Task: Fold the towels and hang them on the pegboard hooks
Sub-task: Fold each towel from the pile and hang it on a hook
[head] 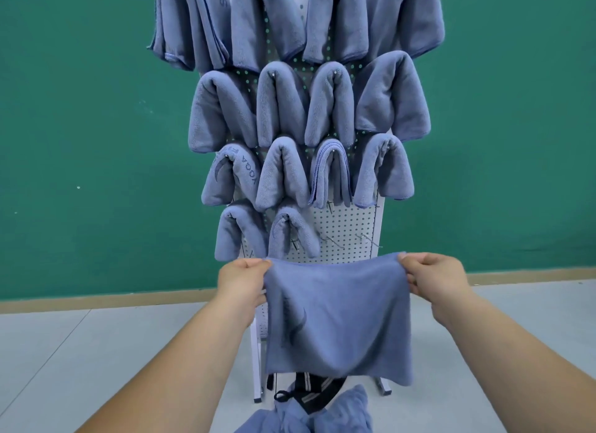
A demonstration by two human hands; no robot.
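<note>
Many folded towels (280, 104) hang in rows on the white pegboard (342, 226), which stands on a pale floor (96, 352) before a green wall (80, 142). Bare hooks (364, 237) show in its lowest row. We hold one towel (338, 316) spread before the board's foot: our left hand (240, 286) pinches its upper left corner, our right hand (435, 279) the upper right, fingers curled on cloth. A heap (338, 413) of blue cloth lies below.

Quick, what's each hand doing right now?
Left hand: pinching the towel's top left corner.
Right hand: pinching its top right corner.
</note>
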